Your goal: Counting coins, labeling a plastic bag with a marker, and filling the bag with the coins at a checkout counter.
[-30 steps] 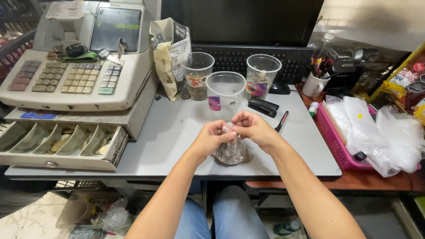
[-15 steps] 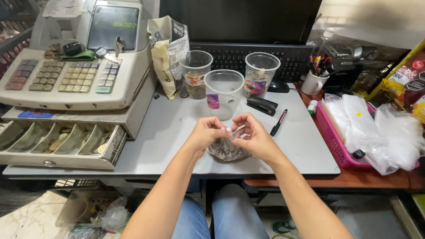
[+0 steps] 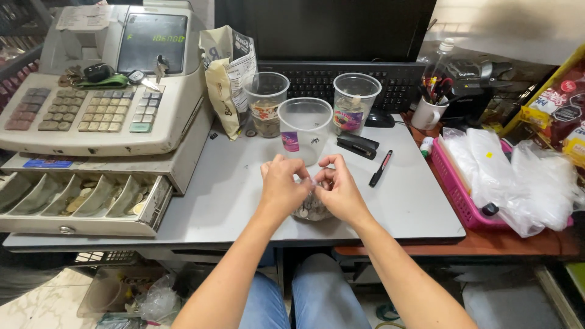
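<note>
Head view: I am pinching the top of a small clear bag (image 3: 312,209) with both hands, left (image 3: 281,186) and right (image 3: 340,190), fingers closed on its neck. Since a second ago the bag has slid nearer the empty cup (image 3: 304,127) on the desk (image 3: 231,183).

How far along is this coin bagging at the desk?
Done, it seems: coins already sit inside the small clear bag on the grey desk. In hand: the left hand and right hand pinch the bag's top together. Left: two plastic cups and the open cash drawer hold more coins; whether the bag is sealed cannot be told.
</note>
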